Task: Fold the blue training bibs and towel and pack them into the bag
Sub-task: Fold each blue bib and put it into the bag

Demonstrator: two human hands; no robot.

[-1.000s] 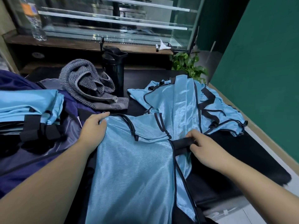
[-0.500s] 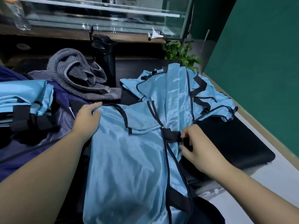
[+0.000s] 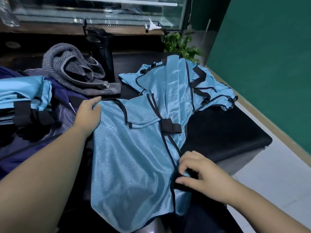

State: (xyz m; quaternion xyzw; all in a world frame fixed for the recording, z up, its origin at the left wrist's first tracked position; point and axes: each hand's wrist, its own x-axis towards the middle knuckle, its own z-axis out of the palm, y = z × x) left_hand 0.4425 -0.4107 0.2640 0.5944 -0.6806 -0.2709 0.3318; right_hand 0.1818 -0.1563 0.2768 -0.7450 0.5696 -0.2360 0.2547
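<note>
A light blue training bib (image 3: 131, 158) with black trim lies spread on the black table, hanging toward me. My left hand (image 3: 87, 113) grips its upper left corner. My right hand (image 3: 196, 172) pinches a black strap on the bib's lower right edge. More blue bibs (image 3: 178, 81) lie crumpled behind it. A folded blue bib (image 3: 25, 91) sits on the dark blue bag (image 3: 64, 105) at the left. The grey striped towel (image 3: 75, 71) lies bunched at the back.
A black bottle (image 3: 101, 52) stands behind the towel. A green plant (image 3: 181, 42) sits at the table's far corner by the green wall. A glass case runs along the back. The black table (image 3: 223, 132) ends at the right above a pale floor.
My right hand has let go of the upper black strap and moved down the bib's right edge to a lower strap. My left hand stays at the corner.
</note>
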